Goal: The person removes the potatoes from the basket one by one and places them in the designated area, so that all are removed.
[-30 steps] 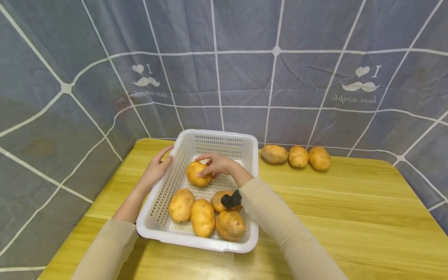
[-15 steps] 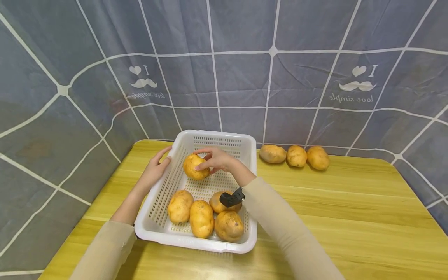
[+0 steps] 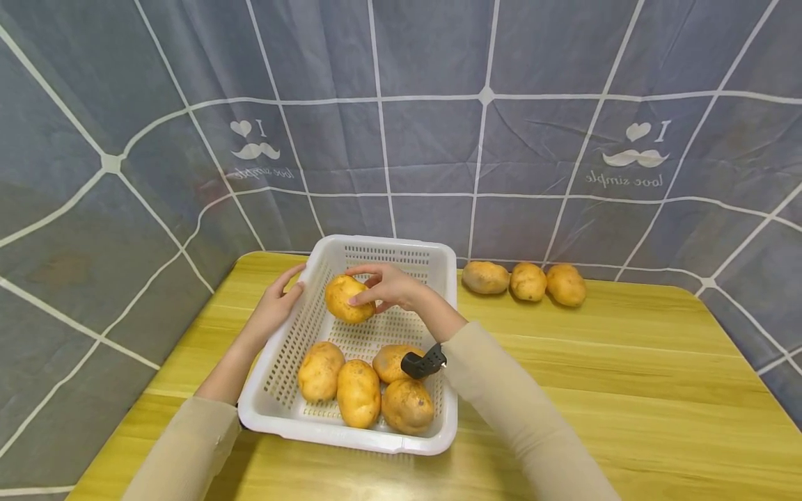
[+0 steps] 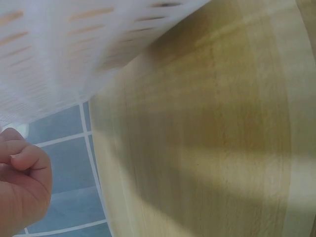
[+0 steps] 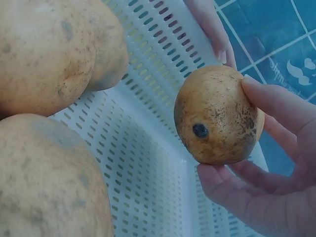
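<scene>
Potato point(image 3: 348, 299), pinched in my right hand point(image 3: 390, 287), has lifted clear of the basket point(image 3: 351, 438) floor while my left hand point(image 3: 276, 306) steadies the rim, fingers relaxed.

Makeshift home setup, wooden table point(image 3: 626, 390), tablecloth backdrop point(image 3: 438, 139)
</scene>
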Tool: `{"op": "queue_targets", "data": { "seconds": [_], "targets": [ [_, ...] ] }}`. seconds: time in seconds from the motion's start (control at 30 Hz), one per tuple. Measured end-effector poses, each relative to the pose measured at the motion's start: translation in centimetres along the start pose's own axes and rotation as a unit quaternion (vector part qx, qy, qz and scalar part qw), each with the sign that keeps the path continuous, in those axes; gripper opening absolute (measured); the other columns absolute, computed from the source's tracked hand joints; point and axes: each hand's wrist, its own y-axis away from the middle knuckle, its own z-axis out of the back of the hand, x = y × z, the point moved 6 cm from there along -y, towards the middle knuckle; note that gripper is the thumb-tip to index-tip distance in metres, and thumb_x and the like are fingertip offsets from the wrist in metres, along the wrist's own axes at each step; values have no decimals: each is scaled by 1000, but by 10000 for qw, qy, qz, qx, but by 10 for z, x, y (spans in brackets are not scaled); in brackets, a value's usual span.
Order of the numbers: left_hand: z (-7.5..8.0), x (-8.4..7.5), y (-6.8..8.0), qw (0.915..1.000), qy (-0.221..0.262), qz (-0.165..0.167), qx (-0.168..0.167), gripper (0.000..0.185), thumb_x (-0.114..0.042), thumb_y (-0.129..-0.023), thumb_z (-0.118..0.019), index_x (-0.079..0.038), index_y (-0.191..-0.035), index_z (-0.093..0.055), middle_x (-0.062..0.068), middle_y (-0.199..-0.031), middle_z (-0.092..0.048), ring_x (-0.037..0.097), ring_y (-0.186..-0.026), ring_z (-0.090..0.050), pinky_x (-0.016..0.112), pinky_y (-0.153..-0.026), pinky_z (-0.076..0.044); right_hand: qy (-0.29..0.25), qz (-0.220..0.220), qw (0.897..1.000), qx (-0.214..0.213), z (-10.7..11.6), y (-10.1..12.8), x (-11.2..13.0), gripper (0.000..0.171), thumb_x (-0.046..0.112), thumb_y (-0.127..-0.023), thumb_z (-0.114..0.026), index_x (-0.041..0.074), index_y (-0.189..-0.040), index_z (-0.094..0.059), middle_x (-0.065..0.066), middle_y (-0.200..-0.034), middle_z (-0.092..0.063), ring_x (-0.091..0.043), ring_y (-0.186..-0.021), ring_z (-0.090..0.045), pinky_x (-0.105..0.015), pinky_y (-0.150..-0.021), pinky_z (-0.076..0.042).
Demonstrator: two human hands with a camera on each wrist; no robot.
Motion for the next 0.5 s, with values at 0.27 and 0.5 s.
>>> {"op": "queue_targets", "data": {
  "seconds": [0.27,0.5],
  "targets": [
    [0,1,0,10000,-50,-31,-35,52,-29,-101,-39,-13,-149,-25,33,-117,-51,12,-73,-62,29,-63,-54,20,37,10000,49,5,10,6,59,8,-78,-76,20,-132,-55,-15,-118,-52,-23,-94,-60,-39,-72,-55],
    [0,1,-1,10000,-39,-42,-13,52,-29,-101,-39,-13,-149,-24,33,-119,-50,13,-76,-62,28,-63,-54,-59,115,9998,177,8,19,10,61,7,-79,-74,18,-134,-52,-18,-120,-50,-24,-96,-58,-38,-73,-55]
  ]
}}
